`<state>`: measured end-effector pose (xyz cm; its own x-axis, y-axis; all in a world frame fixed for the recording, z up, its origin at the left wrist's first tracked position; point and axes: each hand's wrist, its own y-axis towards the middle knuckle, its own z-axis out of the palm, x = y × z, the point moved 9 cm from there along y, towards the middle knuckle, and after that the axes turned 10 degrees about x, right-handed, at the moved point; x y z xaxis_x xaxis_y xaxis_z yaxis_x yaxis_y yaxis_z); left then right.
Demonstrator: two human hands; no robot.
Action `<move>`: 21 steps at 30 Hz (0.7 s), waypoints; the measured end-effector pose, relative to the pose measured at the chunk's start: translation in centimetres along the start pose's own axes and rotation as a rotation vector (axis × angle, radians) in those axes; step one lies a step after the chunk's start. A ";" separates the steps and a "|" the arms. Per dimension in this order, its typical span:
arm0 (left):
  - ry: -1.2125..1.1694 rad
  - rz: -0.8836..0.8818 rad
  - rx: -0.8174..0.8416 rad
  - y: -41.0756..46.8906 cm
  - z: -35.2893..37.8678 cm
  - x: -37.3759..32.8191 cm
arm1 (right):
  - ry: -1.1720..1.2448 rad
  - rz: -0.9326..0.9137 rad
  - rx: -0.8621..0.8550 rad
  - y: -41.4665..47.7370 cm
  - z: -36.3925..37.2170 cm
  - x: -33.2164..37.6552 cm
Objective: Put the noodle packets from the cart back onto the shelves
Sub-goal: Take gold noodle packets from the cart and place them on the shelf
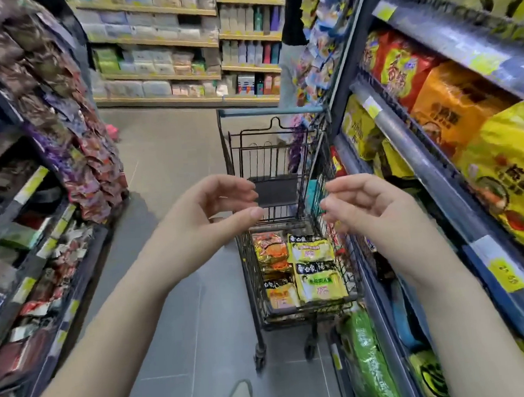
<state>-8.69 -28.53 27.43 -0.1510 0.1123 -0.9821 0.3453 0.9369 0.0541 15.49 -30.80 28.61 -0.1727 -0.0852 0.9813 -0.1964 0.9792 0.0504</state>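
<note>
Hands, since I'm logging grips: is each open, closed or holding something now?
Left hand: open, loosely curled, holding nothing.
Right hand: open, loosely curled, holding nothing.

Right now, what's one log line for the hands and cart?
left hand: open, empty | right hand: open, empty | noodle packets: in cart | step: none picked up yet
</note>
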 end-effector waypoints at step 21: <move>-0.069 -0.265 -0.081 22.1 -3.6 10.6 | 0.054 0.257 0.205 24.0 -5.1 -16.4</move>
<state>-6.00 -5.48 18.90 -0.1620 -0.1602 -0.9737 0.2270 0.9542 -0.1948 18.55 -4.97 14.72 -0.1916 0.1753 0.9657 -0.3440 0.9095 -0.2333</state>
